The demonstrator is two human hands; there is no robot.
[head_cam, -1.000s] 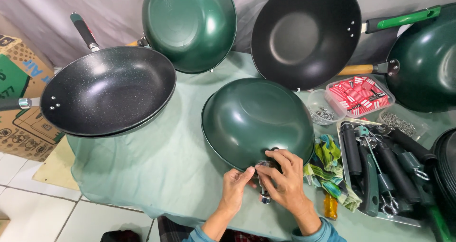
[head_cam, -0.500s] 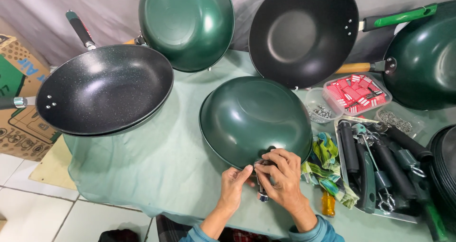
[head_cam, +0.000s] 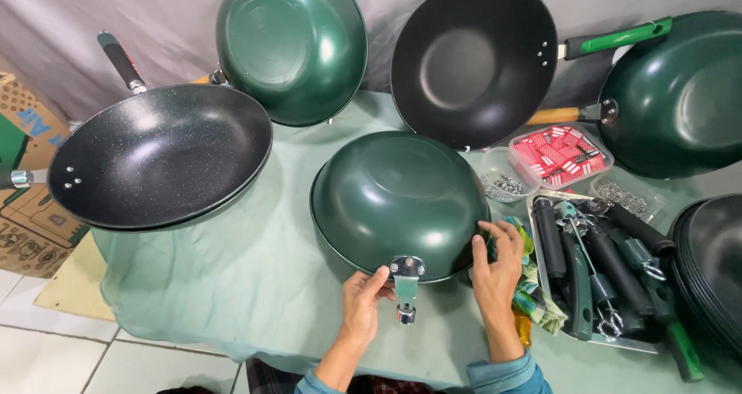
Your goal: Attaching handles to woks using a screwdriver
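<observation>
- Green wok, turned bottom-up at the centre of the tabletop, so that its bare metal handle bracket sticks out at 6 o'clock toward the person.
- Left hand sits at 7 o'clock of the wok, fingertips touching the rim just beside the bracket; its grip is loose and open, holding nothing.
- Right hand lies at 4 o'clock with fingers spread flat against the wok's side, seemingly to steady it; this grip is open too.
- Speckled black pan at 9 o'clock rests on the pale green cloth, handle pointing away.
- Second green wok at 11 o'clock and a black wok at 1 o'clock lean upright on the grey backdrop, insides shown, as if on display.
- Clear tub of small red packets at 2 o'clock, beside a clear tub of small metal fasteners.
- Tray of dark loose handles at 3 o'clock, within reach of the right hand.
- Brown cardboard box with green print stands at 9 o'clock, off the tabletop's edge.
</observation>
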